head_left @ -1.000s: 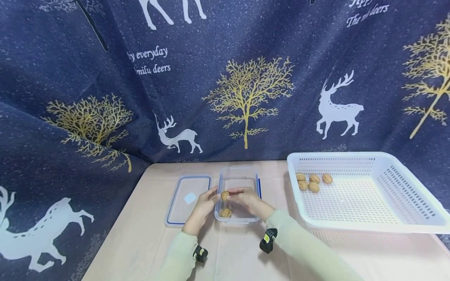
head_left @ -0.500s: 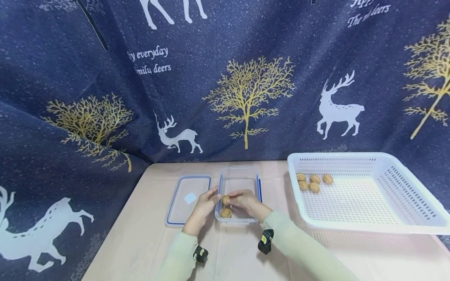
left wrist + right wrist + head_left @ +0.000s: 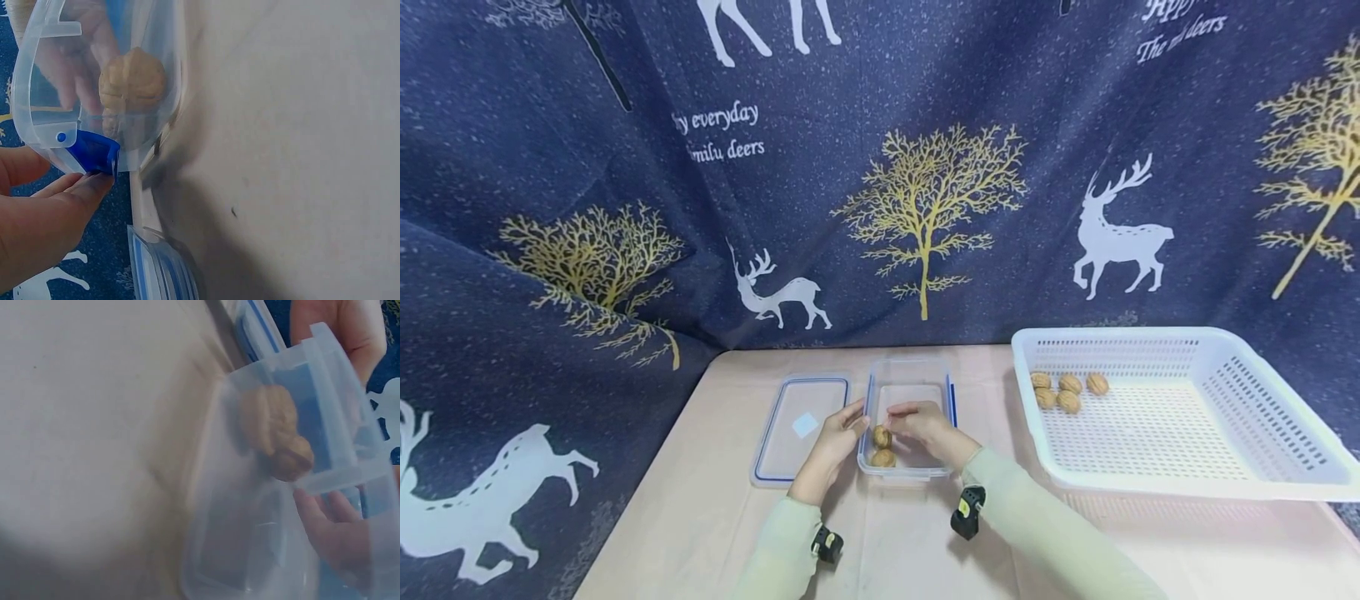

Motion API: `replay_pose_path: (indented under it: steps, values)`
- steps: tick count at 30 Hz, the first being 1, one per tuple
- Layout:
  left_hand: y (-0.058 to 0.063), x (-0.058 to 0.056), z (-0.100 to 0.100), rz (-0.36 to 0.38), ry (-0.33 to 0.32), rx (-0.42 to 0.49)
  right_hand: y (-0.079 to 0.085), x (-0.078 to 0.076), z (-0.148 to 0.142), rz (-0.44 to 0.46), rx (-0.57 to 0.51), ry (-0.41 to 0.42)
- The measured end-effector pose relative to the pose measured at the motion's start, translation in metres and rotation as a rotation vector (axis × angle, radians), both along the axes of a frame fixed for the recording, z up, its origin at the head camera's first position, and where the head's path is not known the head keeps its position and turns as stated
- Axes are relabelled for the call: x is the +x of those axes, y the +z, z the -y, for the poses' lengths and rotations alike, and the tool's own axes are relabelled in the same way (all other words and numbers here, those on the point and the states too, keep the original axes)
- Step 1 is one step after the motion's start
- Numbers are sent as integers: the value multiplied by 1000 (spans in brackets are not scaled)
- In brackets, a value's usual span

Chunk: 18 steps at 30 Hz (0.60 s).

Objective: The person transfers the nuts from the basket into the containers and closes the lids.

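Note:
Two walnuts lie inside a clear plastic food container: the front walnut by the near wall and the second walnut just behind it, both along the left side. My right hand reaches into the container, thumb and fingertips beside the second walnut and apart, gripping nothing. Outside the left wall is my left hand. Its fairly straight fingers touch the blue latch that hangs from the rim.
Flat on the table, left of the container, lies a clear lid with a blue seal. At the right stands a white perforated basket with several walnuts in its left back corner. A deer-print cloth hangs behind the table.
My right hand has lowered the second walnut to the container's floor behind the first, and its fingertips have come off it. My left hand has stayed at the left wall.

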<state>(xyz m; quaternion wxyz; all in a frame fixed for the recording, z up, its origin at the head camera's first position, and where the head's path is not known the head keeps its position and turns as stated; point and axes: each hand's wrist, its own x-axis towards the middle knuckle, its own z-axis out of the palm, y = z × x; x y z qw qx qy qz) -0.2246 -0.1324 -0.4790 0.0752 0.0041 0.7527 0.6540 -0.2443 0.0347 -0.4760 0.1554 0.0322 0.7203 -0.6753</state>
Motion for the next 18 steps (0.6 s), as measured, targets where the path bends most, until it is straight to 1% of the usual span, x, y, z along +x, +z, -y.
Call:
replay_pose_path:
  steps: [2, 7, 9, 11, 18]
  values:
    - [0, 0, 0, -1, 1, 3, 3, -1, -1, -7, -26, 8]
    - [-1, -1, 0, 3, 2, -6, 14, -6, -6, -42, -30, 9]
    - [-1, -1, 0, 1, 1, -6, 21, -9, -8, -41, -35, 2]
    - [-1, -1, 0, -1, 0, -7, 28, -12, -11, -37, -66, 2]
    - [0, 1, 0, 11, -4, -25, 51, -21, -20, -66, -102, 10]
